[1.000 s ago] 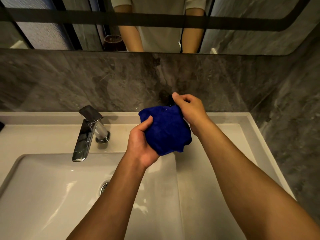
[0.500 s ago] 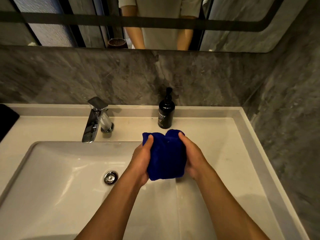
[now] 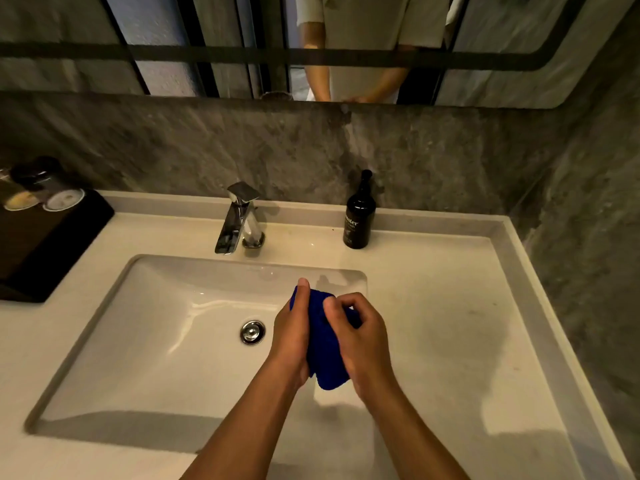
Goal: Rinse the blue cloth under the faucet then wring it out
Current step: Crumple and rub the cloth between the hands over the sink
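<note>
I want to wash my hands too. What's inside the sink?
The sink holds only a shiny drain plug. Both hands squeeze the blue cloth above its right edge, hiding the part beneath.

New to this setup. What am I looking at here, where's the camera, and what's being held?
No machine here: a person works with bare hands, filmed by one wide-angle camera on their head, looking down. Both the left hand and the right hand squeeze a bunched blue cloth over the right side of the white sink. Behind it stand a chrome faucet, with no water visible, and a dark pump bottle. A black tray with upturned glasses sits at far left. The mirror above reflects the person's torso.
</note>
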